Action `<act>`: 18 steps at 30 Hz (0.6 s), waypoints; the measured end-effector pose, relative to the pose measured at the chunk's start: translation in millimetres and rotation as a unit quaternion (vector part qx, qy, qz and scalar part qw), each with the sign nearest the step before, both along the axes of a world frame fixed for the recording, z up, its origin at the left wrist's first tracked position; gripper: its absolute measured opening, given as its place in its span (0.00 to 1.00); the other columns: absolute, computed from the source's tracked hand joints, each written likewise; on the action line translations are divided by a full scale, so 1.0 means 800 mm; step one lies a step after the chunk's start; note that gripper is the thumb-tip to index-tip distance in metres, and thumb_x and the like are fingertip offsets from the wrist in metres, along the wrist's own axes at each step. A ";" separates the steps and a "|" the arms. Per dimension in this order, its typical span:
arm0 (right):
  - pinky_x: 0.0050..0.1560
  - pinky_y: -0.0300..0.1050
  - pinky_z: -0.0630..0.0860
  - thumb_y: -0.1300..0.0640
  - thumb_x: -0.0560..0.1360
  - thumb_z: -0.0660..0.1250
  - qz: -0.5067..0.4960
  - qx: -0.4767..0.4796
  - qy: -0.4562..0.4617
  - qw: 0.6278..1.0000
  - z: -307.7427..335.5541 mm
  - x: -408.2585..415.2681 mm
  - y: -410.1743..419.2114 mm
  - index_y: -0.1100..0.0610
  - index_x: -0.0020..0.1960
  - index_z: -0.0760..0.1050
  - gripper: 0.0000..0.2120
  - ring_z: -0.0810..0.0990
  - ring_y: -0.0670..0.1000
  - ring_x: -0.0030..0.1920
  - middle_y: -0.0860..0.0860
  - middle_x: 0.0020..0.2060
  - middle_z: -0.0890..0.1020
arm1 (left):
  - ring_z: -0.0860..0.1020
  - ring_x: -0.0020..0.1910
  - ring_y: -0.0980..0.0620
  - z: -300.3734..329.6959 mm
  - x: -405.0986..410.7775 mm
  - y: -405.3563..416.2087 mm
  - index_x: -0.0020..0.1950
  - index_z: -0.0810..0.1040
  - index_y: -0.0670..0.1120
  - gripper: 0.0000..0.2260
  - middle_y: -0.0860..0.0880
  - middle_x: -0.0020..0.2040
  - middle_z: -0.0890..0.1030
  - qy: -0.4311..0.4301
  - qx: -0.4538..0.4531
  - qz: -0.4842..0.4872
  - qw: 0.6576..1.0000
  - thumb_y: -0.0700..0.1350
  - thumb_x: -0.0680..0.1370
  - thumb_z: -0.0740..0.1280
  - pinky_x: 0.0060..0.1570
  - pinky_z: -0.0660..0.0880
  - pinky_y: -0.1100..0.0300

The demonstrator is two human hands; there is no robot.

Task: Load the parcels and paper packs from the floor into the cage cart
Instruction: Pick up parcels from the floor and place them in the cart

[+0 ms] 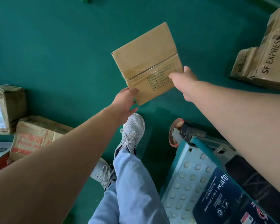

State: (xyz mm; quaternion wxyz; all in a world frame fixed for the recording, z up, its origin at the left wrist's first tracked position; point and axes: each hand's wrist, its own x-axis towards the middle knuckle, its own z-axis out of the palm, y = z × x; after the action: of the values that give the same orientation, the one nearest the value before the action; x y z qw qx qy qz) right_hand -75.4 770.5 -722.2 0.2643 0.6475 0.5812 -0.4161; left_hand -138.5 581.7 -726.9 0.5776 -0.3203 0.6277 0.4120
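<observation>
A taped brown cardboard parcel [145, 62] with a green printed label is held over the green floor, in the middle of the view. My left hand [126, 102] grips its near left corner, thumb on top. My right hand [183, 81] grips its near right edge, thumb on the label. The cage cart [189, 180] stands at the lower right, with a perforated metal deck and a red wheel. A dark blue paper pack [223, 199] lies on the deck.
Two stacked SF Express boxes [265, 50] sit on the floor at the right. At the left lie a crumpled brown box [6, 107] and a box with red print [34, 136]. My legs and grey shoes [132, 131] stand beside the cart's wheel.
</observation>
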 end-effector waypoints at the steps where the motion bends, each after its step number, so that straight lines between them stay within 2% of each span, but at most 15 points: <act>1: 0.67 0.50 0.68 0.54 0.82 0.62 -0.013 -0.003 0.003 1.000 0.000 0.000 -0.003 0.50 0.83 0.52 0.33 0.69 0.54 0.74 0.48 0.78 0.66 | 0.77 0.63 0.50 0.000 0.000 -0.002 0.73 0.72 0.52 0.17 0.53 0.62 0.78 0.003 -0.002 -0.004 1.000 0.48 0.83 0.65 0.62 0.76 0.51; 4: 0.56 0.46 0.68 0.51 0.81 0.65 -0.006 0.009 0.019 1.000 0.015 0.002 -0.023 0.50 0.82 0.58 0.32 0.72 0.53 0.63 0.49 0.75 0.69 | 0.75 0.66 0.50 0.015 -0.004 -0.020 0.75 0.68 0.56 0.20 0.55 0.63 0.77 0.025 -0.014 -0.020 0.999 0.51 0.83 0.65 0.67 0.71 0.48; 6: 0.54 0.47 0.69 0.47 0.80 0.65 0.019 0.022 0.033 0.999 0.039 0.001 -0.043 0.49 0.78 0.63 0.29 0.73 0.53 0.58 0.50 0.72 0.72 | 0.76 0.63 0.50 0.039 -0.010 -0.040 0.75 0.67 0.58 0.21 0.57 0.61 0.77 0.042 -0.025 -0.034 0.998 0.55 0.82 0.65 0.58 0.72 0.51; 8: 0.56 0.49 0.74 0.42 0.79 0.64 0.025 0.033 0.045 0.998 0.065 -0.004 -0.063 0.49 0.75 0.67 0.26 0.76 0.55 0.58 0.51 0.68 0.74 | 0.76 0.59 0.51 0.065 -0.017 -0.060 0.75 0.66 0.57 0.23 0.56 0.60 0.78 0.053 -0.039 -0.043 0.997 0.59 0.81 0.66 0.49 0.70 0.53; 10: 0.60 0.54 0.78 0.38 0.78 0.62 0.018 0.033 0.061 0.997 0.107 -0.011 -0.086 0.49 0.70 0.70 0.24 0.78 0.57 0.57 0.52 0.63 0.76 | 0.76 0.60 0.50 0.106 -0.023 -0.085 0.75 0.66 0.57 0.26 0.54 0.62 0.79 0.064 -0.049 -0.049 0.996 0.62 0.80 0.67 0.53 0.70 0.51; 13: 0.59 0.59 0.79 0.37 0.80 0.59 -0.018 0.010 0.081 0.997 0.187 -0.013 -0.126 0.49 0.64 0.67 0.20 0.79 0.58 0.54 0.53 0.58 0.77 | 0.77 0.62 0.46 0.182 -0.026 -0.124 0.73 0.66 0.57 0.27 0.51 0.61 0.81 0.078 -0.063 -0.065 0.993 0.65 0.78 0.67 0.58 0.72 0.48; 18: 0.56 0.58 0.79 0.38 0.81 0.60 -0.062 -0.011 0.107 0.992 0.320 0.008 -0.195 0.48 0.72 0.61 0.25 0.79 0.57 0.54 0.53 0.63 0.76 | 0.80 0.59 0.48 0.323 -0.022 -0.173 0.73 0.65 0.55 0.25 0.50 0.56 0.82 0.111 -0.057 -0.061 0.990 0.59 0.80 0.68 0.67 0.73 0.45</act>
State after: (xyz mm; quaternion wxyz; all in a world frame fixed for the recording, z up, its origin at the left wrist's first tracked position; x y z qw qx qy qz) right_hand -69.3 614.7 -466.0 0.1821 0.6309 0.5603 -0.5048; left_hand -156.3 443.6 -468.7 0.5093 -0.2662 0.7286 0.3728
